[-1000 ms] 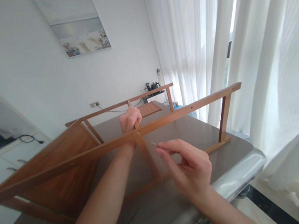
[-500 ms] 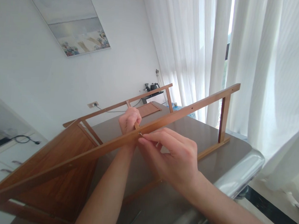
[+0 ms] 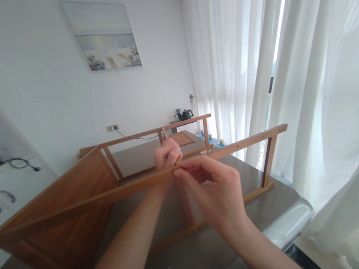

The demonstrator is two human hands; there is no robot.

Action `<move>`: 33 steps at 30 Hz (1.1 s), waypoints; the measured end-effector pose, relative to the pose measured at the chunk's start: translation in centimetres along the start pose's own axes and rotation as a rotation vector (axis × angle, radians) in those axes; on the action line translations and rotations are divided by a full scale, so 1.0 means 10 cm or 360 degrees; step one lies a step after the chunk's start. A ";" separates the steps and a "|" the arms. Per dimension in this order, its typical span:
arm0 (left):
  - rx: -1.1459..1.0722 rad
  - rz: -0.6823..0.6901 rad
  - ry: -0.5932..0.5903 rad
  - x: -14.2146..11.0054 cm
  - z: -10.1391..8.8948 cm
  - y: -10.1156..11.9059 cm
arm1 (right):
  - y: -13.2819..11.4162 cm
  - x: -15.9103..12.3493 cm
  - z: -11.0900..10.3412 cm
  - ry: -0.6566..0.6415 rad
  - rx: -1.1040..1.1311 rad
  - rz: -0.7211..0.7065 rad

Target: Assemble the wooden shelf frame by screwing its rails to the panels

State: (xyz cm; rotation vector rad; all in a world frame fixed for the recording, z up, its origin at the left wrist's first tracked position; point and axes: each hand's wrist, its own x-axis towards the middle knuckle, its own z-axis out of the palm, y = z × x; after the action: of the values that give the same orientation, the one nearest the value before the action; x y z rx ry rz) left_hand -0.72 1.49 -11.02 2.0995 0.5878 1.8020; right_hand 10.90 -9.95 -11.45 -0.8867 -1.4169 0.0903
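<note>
My right hand (image 3: 217,186) has thumb and forefinger pinched together on a tiny shiny metal piece (image 3: 181,169), right at the long brown wooden near rail (image 3: 140,185); the piece is mostly hidden by my fingertips and too small for me to name. I judge it stiff, nearly weightless and easy to drop, best taken by its outer end with just the pads. Just beyond the near rail, my left hand (image 3: 168,154) is closed in a fist around a slim brown wooden crossbar (image 3: 164,134). That wood looks rigid and smooth, and I'd guess the open frame is light for its length but apt to wobble, so close to the joint with the near rail seems the sound place to hold it. To the left, behind the near rail, slopes a broad reddish-brown wooden panel (image 3: 80,189), which I expect carries much of the weight. Under the near rail's right-hand end stands a short brown wooden post (image 3: 269,161); well beyond the near rail runs the matching brown wooden far rail (image 3: 131,137). Beneath the near rail spreads a glossy grey-brown tabletop (image 3: 246,170), probably slick enough for the frame to slide. Farther past the near rail hang sheer white curtains (image 3: 232,53).
</note>
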 end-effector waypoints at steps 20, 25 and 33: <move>-0.0035 0.0293 0.0132 0.01 0.01 -0.03 | 0.05 -0.12 0.06 0.0254 -0.0677 -0.0920; 0.0022 0.0292 0.0093 0.02 0.01 -0.09 | 0.01 -0.09 0.03 0.0225 -0.0671 -0.0861; -0.0059 0.0215 0.0074 0.02 0.00 0.01 | -0.06 -0.11 0.04 0.0206 -0.0557 -0.0638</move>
State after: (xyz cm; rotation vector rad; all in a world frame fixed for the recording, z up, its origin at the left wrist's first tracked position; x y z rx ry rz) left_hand -0.71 1.49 -10.81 2.1237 0.4295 1.9232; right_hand 10.01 -10.77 -12.00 -0.8551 -1.4852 -0.5223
